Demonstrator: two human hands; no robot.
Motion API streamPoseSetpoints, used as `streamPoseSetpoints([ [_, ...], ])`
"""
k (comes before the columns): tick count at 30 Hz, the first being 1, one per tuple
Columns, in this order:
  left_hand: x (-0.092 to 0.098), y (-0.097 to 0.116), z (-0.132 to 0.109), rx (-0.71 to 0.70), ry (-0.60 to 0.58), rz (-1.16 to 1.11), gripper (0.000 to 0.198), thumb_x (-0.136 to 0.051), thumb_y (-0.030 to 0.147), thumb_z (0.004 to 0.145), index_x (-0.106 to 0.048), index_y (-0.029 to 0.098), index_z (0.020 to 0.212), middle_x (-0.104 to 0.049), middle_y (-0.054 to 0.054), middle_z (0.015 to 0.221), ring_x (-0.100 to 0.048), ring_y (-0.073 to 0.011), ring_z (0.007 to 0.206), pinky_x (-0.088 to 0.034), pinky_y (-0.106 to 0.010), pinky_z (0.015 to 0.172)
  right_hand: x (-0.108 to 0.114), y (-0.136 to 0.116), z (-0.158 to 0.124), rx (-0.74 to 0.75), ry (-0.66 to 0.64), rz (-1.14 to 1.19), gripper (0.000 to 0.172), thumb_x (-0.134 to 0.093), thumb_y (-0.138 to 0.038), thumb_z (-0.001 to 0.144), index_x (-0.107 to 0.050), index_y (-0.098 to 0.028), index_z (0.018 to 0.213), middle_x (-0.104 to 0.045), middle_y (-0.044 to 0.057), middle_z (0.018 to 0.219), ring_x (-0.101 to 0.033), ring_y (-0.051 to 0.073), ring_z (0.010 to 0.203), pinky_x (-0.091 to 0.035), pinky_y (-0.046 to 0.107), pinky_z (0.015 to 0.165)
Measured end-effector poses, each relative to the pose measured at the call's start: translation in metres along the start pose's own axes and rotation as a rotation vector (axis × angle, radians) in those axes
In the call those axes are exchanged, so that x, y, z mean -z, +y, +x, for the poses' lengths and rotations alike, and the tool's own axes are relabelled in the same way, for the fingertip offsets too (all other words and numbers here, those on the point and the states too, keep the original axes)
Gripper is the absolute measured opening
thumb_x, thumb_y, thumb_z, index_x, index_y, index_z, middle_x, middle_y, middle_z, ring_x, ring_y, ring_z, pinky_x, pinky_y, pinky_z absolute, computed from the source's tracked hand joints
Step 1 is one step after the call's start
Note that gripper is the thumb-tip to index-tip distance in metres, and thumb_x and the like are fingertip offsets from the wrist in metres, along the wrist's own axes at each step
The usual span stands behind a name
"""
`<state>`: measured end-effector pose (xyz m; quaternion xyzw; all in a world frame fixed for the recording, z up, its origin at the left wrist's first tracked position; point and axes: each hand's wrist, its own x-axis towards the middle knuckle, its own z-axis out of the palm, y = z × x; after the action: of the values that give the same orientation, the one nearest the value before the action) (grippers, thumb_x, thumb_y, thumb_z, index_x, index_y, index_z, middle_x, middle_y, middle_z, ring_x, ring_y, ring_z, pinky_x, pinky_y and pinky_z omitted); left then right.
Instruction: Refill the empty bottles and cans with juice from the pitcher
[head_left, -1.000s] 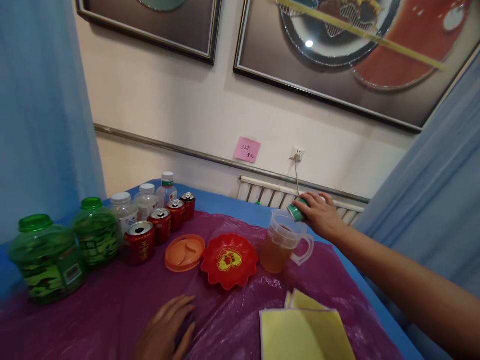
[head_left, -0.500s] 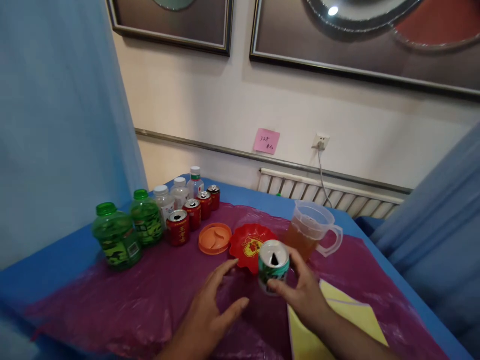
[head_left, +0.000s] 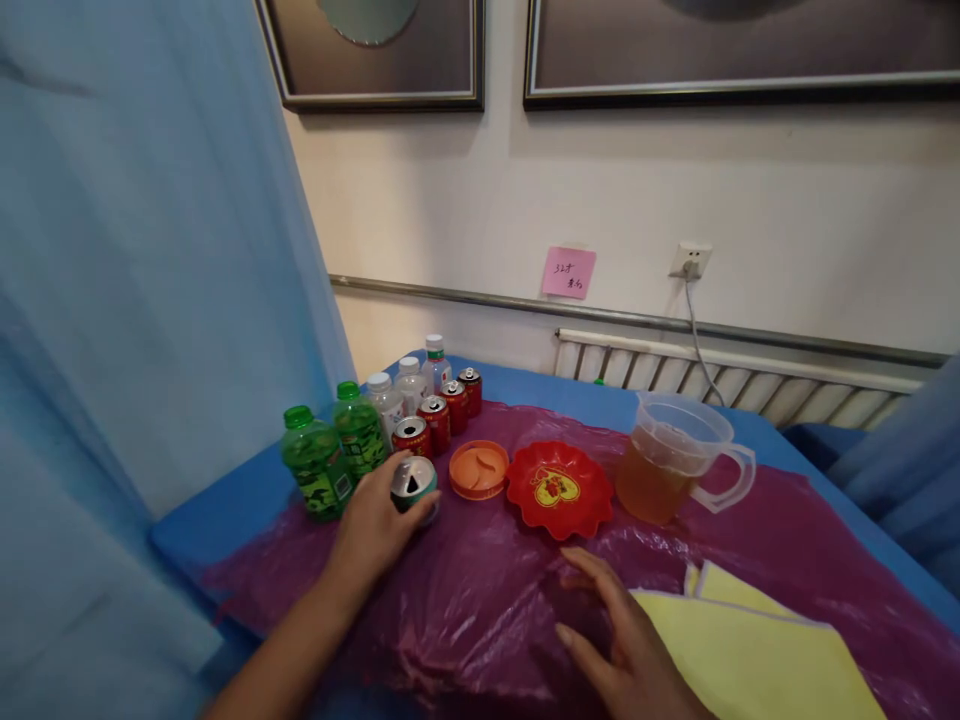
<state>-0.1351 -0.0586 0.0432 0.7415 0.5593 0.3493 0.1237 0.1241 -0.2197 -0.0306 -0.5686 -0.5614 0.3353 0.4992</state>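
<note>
Left hand [head_left: 379,520] wrapped on opened green can [head_left: 415,482], thumb on the near right side, fingers round the left; can roughly upright at the front of the row of red cans [head_left: 411,437], right of the green-capped bottles [head_left: 319,468]. Can't tell whether its base touches the purple plastic sheet [head_left: 480,610] on the blue tabletop [head_left: 255,490]. Right hand [head_left: 626,640] loosely spread, holding nothing, between the red scalloped plate [head_left: 577,515] and yellow cloths [head_left: 765,650]. To handle the can well: light grip, thin wall likely dents; keep it level and the opening up in case of drips; keep knuckles off the nearest bottle and red can; base flat, as sheet wrinkles could tip it; right hand clear of the pitcher [head_left: 652,480].
</note>
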Motion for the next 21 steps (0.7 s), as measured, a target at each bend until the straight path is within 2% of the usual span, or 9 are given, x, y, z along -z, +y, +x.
streamPoseSetpoints([
  [2,0.011,-0.023,0.018,0.035,-0.004,0.104,0.064,-0.069,0.05,0.081,-0.058,0.016,0.134,-0.068,-0.016,0.133,-0.065,-0.0345,0.122,-0.051,-0.048,0.105,0.011,0.014,-0.008,-0.037,0.046,0.0,0.055,-0.072,-0.032,0.081,-0.061,-0.03,0.135,-0.065,0.009,0.137,-0.069,0.025,0.114,-0.055,0.042,0.102],
  [5,0.017,-0.049,0.03,0.065,-0.01,0.195,0.066,-0.064,0.051,0.083,-0.055,0.012,0.136,-0.065,-0.02,0.137,-0.063,-0.0358,0.125,-0.05,-0.048,0.106,0.028,0.03,-0.015,-0.067,0.103,0.005,0.045,-0.073,-0.038,0.08,-0.068,-0.027,0.124,-0.07,0.011,0.126,-0.074,0.025,0.1,-0.061,0.039,0.09],
  [10,0.014,-0.067,0.028,0.036,0.036,0.253,0.065,-0.057,0.051,0.087,-0.052,0.011,0.138,-0.058,-0.021,0.146,-0.057,-0.0353,0.135,-0.046,-0.048,0.112,0.052,0.043,-0.022,-0.091,0.173,0.034,0.041,-0.076,-0.046,0.078,-0.074,-0.025,0.114,-0.075,0.012,0.114,-0.075,0.025,0.09,-0.063,0.036,0.082],
  [14,0.01,-0.053,0.016,-0.153,0.184,0.351,0.057,-0.056,0.047,0.089,-0.057,0.011,0.132,-0.055,-0.022,0.147,-0.051,-0.0383,0.139,-0.039,-0.055,0.118,0.061,0.045,-0.026,-0.072,0.178,0.053,0.037,-0.076,-0.045,0.08,-0.076,-0.027,0.112,-0.076,0.011,0.109,-0.075,0.025,0.089,-0.063,0.036,0.082],
  [16,0.002,-0.034,0.007,-0.264,0.177,0.365,0.047,-0.052,0.043,0.094,-0.061,0.012,0.129,-0.061,-0.02,0.141,-0.055,-0.0364,0.134,-0.041,-0.055,0.116,0.061,0.044,-0.027,-0.053,0.189,0.054,0.035,-0.076,-0.045,0.08,-0.077,-0.027,0.11,-0.075,0.011,0.109,-0.075,0.025,0.087,-0.064,0.035,0.08],
  [18,-0.012,-0.013,0.0,-0.342,0.027,0.348,0.038,-0.046,0.036,0.099,-0.064,0.016,0.126,-0.067,-0.016,0.133,-0.063,-0.0314,0.125,-0.048,-0.049,0.111,0.06,0.041,-0.028,-0.041,0.202,0.063,0.033,-0.076,-0.045,0.08,-0.077,-0.027,0.108,-0.075,0.011,0.11,-0.075,0.024,0.086,-0.064,0.034,0.079],
  [20,-0.029,0.006,-0.002,-0.367,-0.152,0.36,0.038,-0.038,0.029,0.101,-0.064,0.017,0.125,-0.069,-0.012,0.131,-0.066,-0.0277,0.121,-0.052,-0.042,0.105,0.057,0.038,-0.028,-0.038,0.211,0.079,0.033,-0.076,-0.045,0.081,-0.077,-0.027,0.109,-0.075,0.012,0.112,-0.075,0.024,0.086,-0.063,0.034,0.079],
  [21,-0.038,0.014,-0.001,-0.374,-0.203,0.367,0.039,-0.035,0.026,0.101,-0.065,0.017,0.124,-0.07,-0.009,0.129,-0.067,-0.0261,0.119,-0.053,-0.038,0.102,0.056,0.036,-0.029,-0.037,0.21,0.089,0.033,-0.076,-0.045,0.081,-0.077,-0.027,0.109,-0.075,0.012,0.113,-0.075,0.024,0.086,-0.063,0.034,0.079],
])
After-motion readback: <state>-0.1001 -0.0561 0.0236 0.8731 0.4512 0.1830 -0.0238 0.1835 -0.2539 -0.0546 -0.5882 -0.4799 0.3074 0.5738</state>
